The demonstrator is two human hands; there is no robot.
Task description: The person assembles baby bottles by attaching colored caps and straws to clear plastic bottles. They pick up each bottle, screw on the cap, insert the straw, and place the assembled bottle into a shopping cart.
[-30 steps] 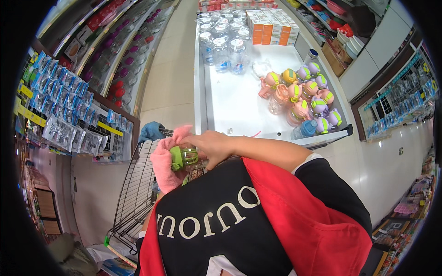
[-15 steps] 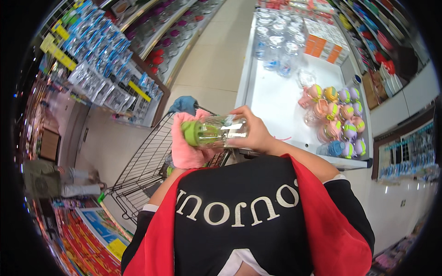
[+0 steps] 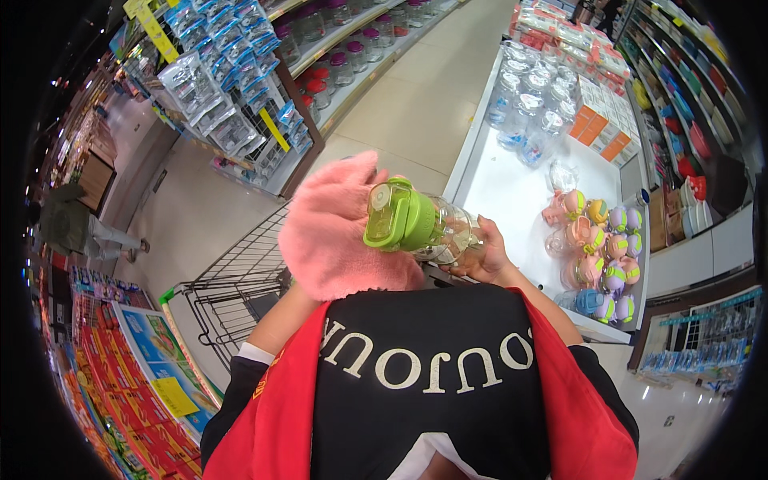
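A clear drink bottle (image 3: 458,232) with a green flip-top lid (image 3: 404,216) is in front of my chest, tilted with its lid toward the left. My right hand (image 3: 486,254) is closed round its lower end. A fluffy pink cloth (image 3: 344,228) covers my left hand, so its fingers are hidden; only the left forearm (image 3: 282,318) shows below it. The cloth lies right beside the lid and reaches under the bottle.
A wire shopping cart (image 3: 232,280) is below my left arm. To the right, a white display table (image 3: 500,176) holds several clear jars (image 3: 528,104), orange-and-white boxes (image 3: 600,128) and colourful-lidded bottles (image 3: 612,248). Shelves of jars (image 3: 352,56) line the aisle; a person (image 3: 72,224) is at far left.
The bottle has turned so its lid top shows more, and it has moved right. The pink cloth has spread wider over my left hand. The head view has shifted left.
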